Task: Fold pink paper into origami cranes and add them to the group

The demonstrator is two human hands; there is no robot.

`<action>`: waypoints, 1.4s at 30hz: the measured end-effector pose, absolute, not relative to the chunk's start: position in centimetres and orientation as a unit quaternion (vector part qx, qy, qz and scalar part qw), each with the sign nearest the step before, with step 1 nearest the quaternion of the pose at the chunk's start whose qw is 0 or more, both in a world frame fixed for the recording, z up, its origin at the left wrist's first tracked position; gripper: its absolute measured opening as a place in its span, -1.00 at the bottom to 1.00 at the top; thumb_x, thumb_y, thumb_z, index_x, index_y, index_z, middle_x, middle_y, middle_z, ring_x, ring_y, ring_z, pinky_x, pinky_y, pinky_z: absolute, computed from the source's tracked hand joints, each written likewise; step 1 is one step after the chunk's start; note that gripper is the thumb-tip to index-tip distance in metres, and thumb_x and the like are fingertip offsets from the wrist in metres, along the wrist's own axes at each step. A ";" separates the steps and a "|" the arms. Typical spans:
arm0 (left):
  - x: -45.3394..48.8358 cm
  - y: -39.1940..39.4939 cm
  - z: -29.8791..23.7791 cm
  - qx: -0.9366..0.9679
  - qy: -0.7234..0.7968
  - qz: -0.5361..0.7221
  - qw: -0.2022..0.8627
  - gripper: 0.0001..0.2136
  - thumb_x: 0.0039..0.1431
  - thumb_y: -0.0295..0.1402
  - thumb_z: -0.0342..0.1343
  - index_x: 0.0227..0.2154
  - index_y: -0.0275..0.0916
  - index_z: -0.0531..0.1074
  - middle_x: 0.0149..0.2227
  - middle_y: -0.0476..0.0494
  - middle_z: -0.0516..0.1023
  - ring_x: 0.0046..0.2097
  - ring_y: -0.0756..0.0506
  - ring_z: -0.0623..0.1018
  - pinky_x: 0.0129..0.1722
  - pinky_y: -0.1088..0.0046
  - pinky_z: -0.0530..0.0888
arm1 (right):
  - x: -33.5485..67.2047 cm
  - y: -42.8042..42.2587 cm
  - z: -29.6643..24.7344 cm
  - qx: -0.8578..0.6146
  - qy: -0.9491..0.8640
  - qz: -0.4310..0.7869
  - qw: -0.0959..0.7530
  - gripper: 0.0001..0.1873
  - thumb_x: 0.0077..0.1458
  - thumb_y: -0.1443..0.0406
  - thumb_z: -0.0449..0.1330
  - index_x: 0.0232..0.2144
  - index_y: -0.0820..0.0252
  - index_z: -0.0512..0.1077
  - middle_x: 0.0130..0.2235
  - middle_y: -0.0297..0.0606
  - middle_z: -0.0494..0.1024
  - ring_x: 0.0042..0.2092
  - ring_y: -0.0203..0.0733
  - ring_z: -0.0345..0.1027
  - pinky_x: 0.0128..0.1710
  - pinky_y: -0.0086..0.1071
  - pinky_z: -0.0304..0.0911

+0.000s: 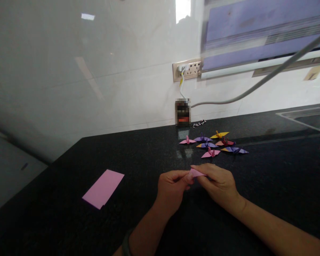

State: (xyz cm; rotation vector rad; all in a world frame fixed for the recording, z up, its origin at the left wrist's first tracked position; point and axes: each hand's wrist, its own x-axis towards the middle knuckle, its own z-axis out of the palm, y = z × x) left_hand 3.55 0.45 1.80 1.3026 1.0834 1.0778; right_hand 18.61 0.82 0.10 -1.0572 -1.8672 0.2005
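A small folded piece of pink paper [196,172] is pinched between both my hands just above the black countertop [69,227]. My left hand [172,188] grips its left end with closed fingers. My right hand [218,185] closes over its right side, thumb and fingers pressed on the paper. Beyond my hands lie several finished paper cranes [212,144] in pink, purple, yellow and red. A flat stack of pink paper sheets [103,188] lies on the counter to the left.
A white tiled wall backs the counter, with a socket strip [188,70] and a white cable [256,87] running right. A small dark device [182,113] stands against the wall. The counter's left edge [40,174] slants toward me.
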 end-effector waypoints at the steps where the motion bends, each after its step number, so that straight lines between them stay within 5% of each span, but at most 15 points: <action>1: 3.5 0.4 1.8 0.548 0.455 0.453 0.537 -0.79 -0.10 -0.27 0.12 -0.41 -0.27 0.51 -0.48 -0.12 0.53 -0.43 -0.03 0.48 -0.50 0.53 0.41 | 18.6 0.8 0.1 -0.432 -0.763 0.081 0.474 -0.73 -0.05 0.39 0.04 -0.26 0.11 0.42 -0.35 -0.29 0.53 -0.32 -0.23 0.40 -0.30 -0.36 0.29; 13: 3.5 0.6 1.8 0.515 0.456 0.454 0.567 -0.72 -0.09 -0.23 0.10 -0.34 -0.32 0.45 -0.46 -0.14 0.53 -0.51 -0.01 0.49 -0.59 0.56 0.38 | 18.4 0.7 0.5 -0.404 -0.759 0.149 0.488 -0.82 -0.08 0.43 0.03 -0.39 0.15 0.38 -0.38 -0.28 0.48 -0.34 -0.25 0.36 -0.33 -0.39 0.27; 18: 3.4 0.7 1.8 0.476 0.458 0.455 0.598 -0.69 -0.07 -0.19 0.07 -0.34 -0.34 0.43 -0.46 -0.15 0.51 -0.54 0.01 0.48 -0.63 0.59 0.36 | 17.9 0.5 0.2 -0.453 -0.670 0.285 0.514 -0.78 -0.05 0.32 0.10 -0.26 0.16 0.31 -0.39 -0.27 0.45 -0.40 -0.26 0.34 -0.47 -0.44 0.28; 25: 3.6 0.7 1.8 0.476 0.444 0.431 0.625 -0.70 -0.03 -0.14 0.01 -0.40 -0.33 0.35 -0.59 -0.02 0.41 -0.64 0.06 0.41 -0.73 0.64 0.26 | 17.5 0.8 0.4 -0.447 -0.620 0.390 0.513 -0.86 0.01 0.27 0.05 -0.44 0.21 0.37 -0.51 -0.33 0.37 -0.49 -0.34 0.24 -0.53 -0.48 0.21; 30: 3.4 0.8 1.7 0.503 0.463 0.422 0.596 -0.66 -0.03 -0.11 -0.01 -0.52 -0.36 0.38 -0.70 0.02 0.31 -0.71 0.11 0.28 -0.77 0.65 0.14 | 17.6 0.8 0.7 -0.447 -0.638 0.380 0.498 -0.83 0.00 0.26 0.05 -0.49 0.22 0.39 -0.58 -0.37 0.32 -0.54 -0.37 0.18 -0.58 -0.50 0.15; 42: 3.4 0.7 2.0 0.535 0.507 0.412 0.535 -0.67 -0.04 -0.13 0.02 -0.43 -0.35 0.43 -0.73 0.01 0.32 -0.72 0.10 0.27 -0.78 0.64 0.11 | 17.6 0.7 0.5 -0.472 -0.606 0.402 0.499 -0.78 0.02 0.23 0.02 -0.32 0.22 0.37 -0.62 -0.39 0.33 -0.59 -0.35 0.22 -0.61 -0.48 0.15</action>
